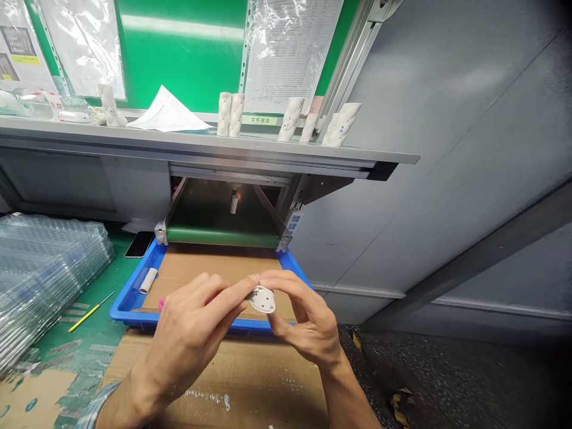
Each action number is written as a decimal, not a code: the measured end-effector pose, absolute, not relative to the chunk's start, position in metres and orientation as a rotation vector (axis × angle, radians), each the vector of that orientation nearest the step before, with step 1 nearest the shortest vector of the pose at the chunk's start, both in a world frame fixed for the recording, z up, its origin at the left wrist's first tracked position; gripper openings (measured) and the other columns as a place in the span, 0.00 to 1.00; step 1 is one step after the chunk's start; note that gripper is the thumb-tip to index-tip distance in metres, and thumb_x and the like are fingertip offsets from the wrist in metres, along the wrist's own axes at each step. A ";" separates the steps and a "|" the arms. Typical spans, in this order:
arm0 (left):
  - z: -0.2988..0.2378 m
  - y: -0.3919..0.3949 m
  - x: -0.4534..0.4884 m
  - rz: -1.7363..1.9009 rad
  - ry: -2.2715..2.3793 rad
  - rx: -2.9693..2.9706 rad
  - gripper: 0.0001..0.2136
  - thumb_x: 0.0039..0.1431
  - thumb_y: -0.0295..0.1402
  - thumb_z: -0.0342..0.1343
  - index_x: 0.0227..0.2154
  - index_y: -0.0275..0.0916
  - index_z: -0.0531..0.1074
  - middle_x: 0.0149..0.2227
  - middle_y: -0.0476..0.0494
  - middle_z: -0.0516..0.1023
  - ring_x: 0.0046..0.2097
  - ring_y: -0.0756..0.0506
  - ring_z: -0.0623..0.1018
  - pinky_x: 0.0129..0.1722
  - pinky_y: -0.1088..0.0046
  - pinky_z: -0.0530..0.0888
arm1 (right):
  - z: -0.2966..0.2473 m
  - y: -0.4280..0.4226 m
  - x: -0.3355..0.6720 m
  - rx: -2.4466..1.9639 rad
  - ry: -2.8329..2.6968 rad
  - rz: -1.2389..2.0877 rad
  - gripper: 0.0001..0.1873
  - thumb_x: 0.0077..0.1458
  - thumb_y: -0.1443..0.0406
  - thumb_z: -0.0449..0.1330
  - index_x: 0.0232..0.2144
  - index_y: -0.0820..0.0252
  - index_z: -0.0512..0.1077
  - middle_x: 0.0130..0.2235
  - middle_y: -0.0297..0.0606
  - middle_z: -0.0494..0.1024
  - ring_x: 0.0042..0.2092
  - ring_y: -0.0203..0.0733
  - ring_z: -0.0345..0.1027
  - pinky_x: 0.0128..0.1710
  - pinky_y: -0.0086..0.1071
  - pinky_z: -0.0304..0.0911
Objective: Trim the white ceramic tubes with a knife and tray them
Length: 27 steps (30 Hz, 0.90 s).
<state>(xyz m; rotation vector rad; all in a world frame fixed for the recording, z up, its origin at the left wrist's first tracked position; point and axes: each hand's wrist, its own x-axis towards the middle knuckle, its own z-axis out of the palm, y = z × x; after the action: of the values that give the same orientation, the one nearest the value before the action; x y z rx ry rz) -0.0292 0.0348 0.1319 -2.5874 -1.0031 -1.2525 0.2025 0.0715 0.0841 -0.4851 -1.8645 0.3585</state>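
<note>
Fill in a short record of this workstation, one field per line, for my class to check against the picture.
Left hand: fingers on white piece
Right hand: also holding that piece
Piece detail: rounded face with small dark holes
Blue tray: cardboard liner; pale tube near left side
Conveyor belt: green, carrying one small tube
Bench, left: clear plastic stack, phone, yellow tool
Shelf: patterned tubes, folded paper

Above the blue plastic tray (121, 311), the white piece (263, 300) looks smooth. Left of the tray, clear plastic packs (49, 268) look glossy.
</note>
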 end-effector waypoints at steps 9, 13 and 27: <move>0.130 0.033 -0.031 -1.244 -1.031 -2.601 0.15 0.81 0.30 0.49 0.65 0.43 0.71 0.36 0.50 0.76 0.35 0.49 0.72 0.36 0.73 0.69 | 0.087 0.070 0.207 -0.499 -1.911 0.288 0.25 0.66 0.75 0.64 0.61 0.51 0.75 0.54 0.42 0.84 0.55 0.45 0.80 0.57 0.39 0.78; 0.129 0.033 -0.033 -1.260 -1.041 -2.625 0.15 0.82 0.31 0.49 0.64 0.45 0.72 0.36 0.50 0.76 0.35 0.50 0.74 0.37 0.74 0.71 | 0.088 0.071 0.207 -0.501 -1.910 0.247 0.24 0.66 0.75 0.64 0.61 0.52 0.76 0.54 0.42 0.85 0.54 0.45 0.81 0.57 0.39 0.79; 0.126 0.035 -0.036 -1.299 -1.076 -2.688 0.16 0.81 0.30 0.49 0.65 0.46 0.73 0.36 0.50 0.75 0.37 0.50 0.75 0.38 0.74 0.70 | 0.087 0.069 0.207 -0.522 -1.898 0.250 0.25 0.65 0.74 0.64 0.61 0.51 0.78 0.53 0.42 0.86 0.53 0.46 0.83 0.55 0.39 0.81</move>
<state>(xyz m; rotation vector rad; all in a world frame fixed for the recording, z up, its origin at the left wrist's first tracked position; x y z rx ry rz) -0.0359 0.0352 0.1263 -2.6876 -1.0759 -1.2988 0.2068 0.0693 0.0871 -0.5224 -1.8981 0.2501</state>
